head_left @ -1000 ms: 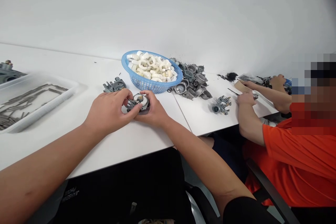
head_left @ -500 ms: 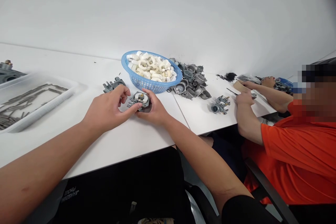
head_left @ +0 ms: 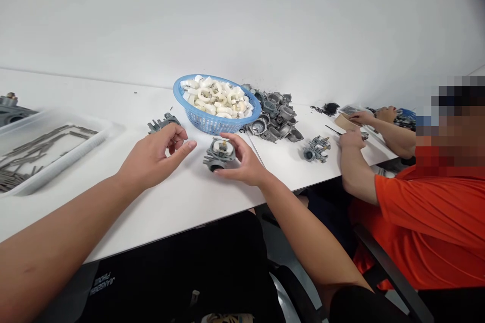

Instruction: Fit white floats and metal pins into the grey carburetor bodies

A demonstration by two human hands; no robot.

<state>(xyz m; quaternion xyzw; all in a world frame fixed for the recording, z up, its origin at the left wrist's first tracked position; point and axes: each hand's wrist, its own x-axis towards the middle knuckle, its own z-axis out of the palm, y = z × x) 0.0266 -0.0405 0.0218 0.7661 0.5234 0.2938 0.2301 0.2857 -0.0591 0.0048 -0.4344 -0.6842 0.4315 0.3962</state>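
A grey die-cast carburetor (head_left: 220,155) sits on the white table (head_left: 102,106) with its round white-rimmed opening facing up. My right hand (head_left: 244,160) curves around its right side, fingers against the metal. My left hand (head_left: 155,154) is open and empty, its fingers apart, just left of the carburetor and not touching it. Beyond my left fingers lies a second grey carburetor part (head_left: 163,123), partly hidden behind the hand.
A blue plastic basket (head_left: 206,123) of white rings stands ahead, beside a heap of grey carburetor bodies (head_left: 275,118). A plastic tray of metal rods (head_left: 49,154) lies left. On the right, a co-worker's hands (head_left: 352,136) work near another carburetor (head_left: 316,149).
My left hand has let go of the carburetor and moved left, its fingers opening. The carburetor has shifted right with my right hand.
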